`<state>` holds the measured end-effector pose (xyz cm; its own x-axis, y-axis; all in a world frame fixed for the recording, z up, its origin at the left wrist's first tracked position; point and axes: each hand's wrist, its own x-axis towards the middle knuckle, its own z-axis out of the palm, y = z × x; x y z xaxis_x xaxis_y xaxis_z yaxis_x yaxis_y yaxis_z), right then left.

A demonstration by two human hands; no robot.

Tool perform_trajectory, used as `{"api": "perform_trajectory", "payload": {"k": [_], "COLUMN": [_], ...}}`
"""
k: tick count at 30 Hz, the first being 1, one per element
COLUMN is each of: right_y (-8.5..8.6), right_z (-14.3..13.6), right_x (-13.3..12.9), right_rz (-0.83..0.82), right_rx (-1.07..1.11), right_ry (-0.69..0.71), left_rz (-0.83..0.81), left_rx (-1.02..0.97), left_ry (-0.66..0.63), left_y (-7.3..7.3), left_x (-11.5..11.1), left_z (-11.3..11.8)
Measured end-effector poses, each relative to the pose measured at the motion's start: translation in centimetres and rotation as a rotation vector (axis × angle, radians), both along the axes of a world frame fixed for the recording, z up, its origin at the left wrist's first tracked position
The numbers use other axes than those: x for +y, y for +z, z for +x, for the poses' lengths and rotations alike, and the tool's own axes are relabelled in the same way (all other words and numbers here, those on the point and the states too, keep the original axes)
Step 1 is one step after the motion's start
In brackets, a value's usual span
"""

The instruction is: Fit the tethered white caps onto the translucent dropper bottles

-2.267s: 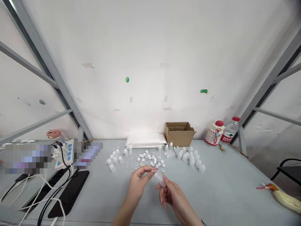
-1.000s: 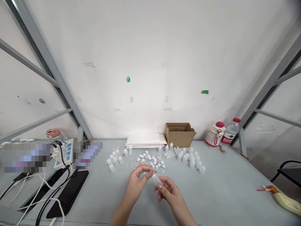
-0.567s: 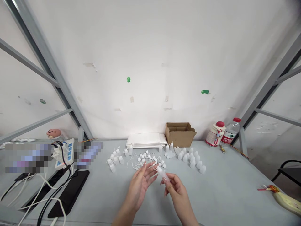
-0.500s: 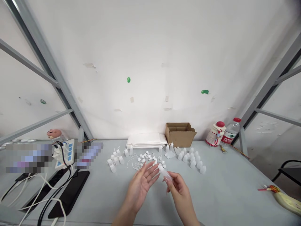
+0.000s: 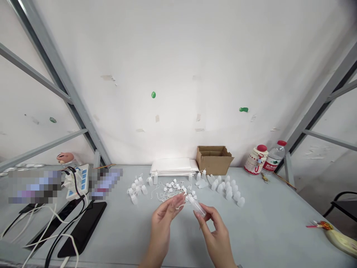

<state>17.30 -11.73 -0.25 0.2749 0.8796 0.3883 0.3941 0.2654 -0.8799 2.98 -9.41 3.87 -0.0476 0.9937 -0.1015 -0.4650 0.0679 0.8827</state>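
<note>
Between the thumb and fingers of my right hand (image 5: 214, 223) is a small translucent squeeze bottle (image 5: 198, 208), tilted with its white tip up and to the left. My left hand (image 5: 163, 217) is beside that tip, its fingers stretched out close together and slightly curved; the fingertips are blurred. A thin white strap (image 5: 180, 206) shows by these fingers; what it is attached to is unclear. Just beyond the hands lies a loose pile of white caps (image 5: 170, 188) with thin straps.
Capped bottles (image 5: 138, 190) stand left of the pile, and several uncapped bottles (image 5: 228, 191) stand right. White packages (image 5: 173, 165) and a cardboard box (image 5: 214, 163) are against the wall. A black phone (image 5: 83, 229), cables and a power strip (image 5: 78, 182) occupy the left; drink bottles (image 5: 256, 160) stand back right.
My left hand has turned from palm-up with spread fingers to fingers drawn together and curved near the tip. The bottle in my right hand has shifted slightly.
</note>
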Motion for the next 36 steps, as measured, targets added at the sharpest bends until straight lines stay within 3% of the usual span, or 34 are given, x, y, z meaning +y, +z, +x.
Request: {"api": "perform_trajectory", "payload": {"k": [17, 30, 36], "right_y": [0.3, 1.3, 1.6], "right_z": [0.0, -0.3, -0.2], "right_x": [-0.4, -0.9, -1.0], "right_rz": [0.085, 0.29, 0.271], "right_rx": [-0.137, -0.248, -0.275], "right_ry": [-0.032, 0.131, 0.166], "left_rz": [-0.083, -0.179, -0.157], "left_rx": [-0.184, -0.268, -0.266], "left_ry": [0.077, 0.075, 0.053], "left_y": [0.1, -0.1, 0.0], "left_x": [0.3, 0.7, 0.7], "left_z": [-0.2, -0.4, -0.3]}}
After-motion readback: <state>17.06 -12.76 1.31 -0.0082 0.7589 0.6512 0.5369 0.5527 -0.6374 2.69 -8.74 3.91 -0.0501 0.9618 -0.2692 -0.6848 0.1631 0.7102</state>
